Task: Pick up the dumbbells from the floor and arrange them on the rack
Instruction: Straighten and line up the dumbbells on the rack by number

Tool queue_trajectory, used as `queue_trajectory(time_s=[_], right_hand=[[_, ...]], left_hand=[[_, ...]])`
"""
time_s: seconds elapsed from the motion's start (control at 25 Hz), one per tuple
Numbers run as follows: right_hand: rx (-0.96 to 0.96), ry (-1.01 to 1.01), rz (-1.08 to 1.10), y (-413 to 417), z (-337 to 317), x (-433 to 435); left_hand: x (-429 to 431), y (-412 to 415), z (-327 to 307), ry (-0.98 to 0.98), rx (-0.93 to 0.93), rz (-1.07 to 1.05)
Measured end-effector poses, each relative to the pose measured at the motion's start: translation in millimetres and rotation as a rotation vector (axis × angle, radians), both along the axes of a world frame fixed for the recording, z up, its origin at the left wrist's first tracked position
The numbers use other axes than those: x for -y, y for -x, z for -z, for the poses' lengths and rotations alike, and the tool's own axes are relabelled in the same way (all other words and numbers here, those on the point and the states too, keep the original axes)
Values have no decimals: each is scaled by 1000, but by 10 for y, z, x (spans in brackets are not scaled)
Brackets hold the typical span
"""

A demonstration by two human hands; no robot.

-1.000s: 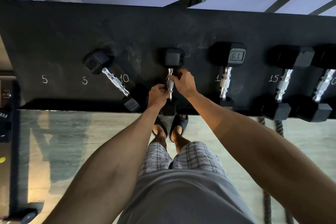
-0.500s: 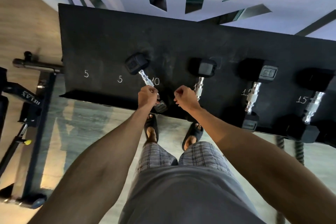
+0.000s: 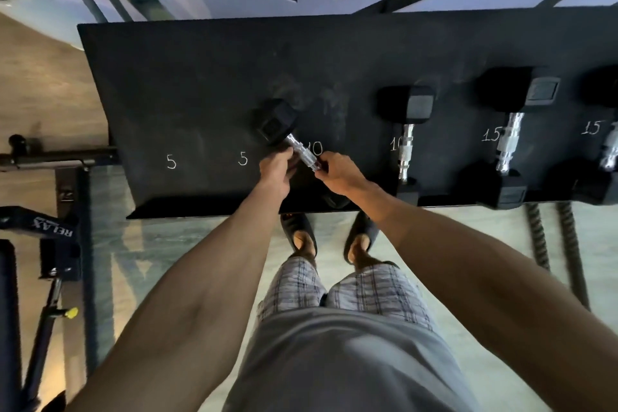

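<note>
A black hex dumbbell (image 3: 275,121) with a chrome handle lies slanted on the black rack shelf (image 3: 200,84), by the chalked "10" mark. My left hand (image 3: 277,170) holds the handle from the left. From the right, my right hand (image 3: 337,172) pinches the same handle lower down. Its near head is hidden behind my hands. To the right, a second 10 dumbbell (image 3: 407,130) lies straight on the shelf, then a 15 dumbbell (image 3: 508,140) and another (image 3: 607,147) at the frame's right edge.
Two chalked "5" marks (image 3: 171,161) label bare shelf on the left. A black bench frame (image 3: 50,231) stands on the floor at left. Thick ropes (image 3: 538,237) hang below the shelf at right. My feet in sandals (image 3: 302,237) stand close to the shelf's front edge.
Both hands left the straight 10 dumbbell and moved left to the slanted one, now gripping its handle. The view shifted left.
</note>
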State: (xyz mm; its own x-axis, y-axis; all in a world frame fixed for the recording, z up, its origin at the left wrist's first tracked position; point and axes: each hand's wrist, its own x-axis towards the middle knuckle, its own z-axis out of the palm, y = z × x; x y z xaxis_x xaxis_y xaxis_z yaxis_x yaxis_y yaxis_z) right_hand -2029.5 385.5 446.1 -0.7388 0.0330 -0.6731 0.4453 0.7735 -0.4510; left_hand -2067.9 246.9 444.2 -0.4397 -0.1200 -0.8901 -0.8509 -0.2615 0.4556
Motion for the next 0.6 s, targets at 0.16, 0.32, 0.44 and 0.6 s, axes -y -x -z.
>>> queue_trajectory(time_s=[0.16,0.32,0.44,0.6], right_hand=[[20,-15,26,-3,56,75],[-9,9,114,-36,99,110],[-41,99,228,-81,84,176],[-94,150,330,-53,59,258]], left_hand=[[-38,40,-17,-232,-49,-59],[-76,101,-91,-90,-88,48],[-79,187,-83,53,-140,206],[-108,348,-125,169,-226,407]])
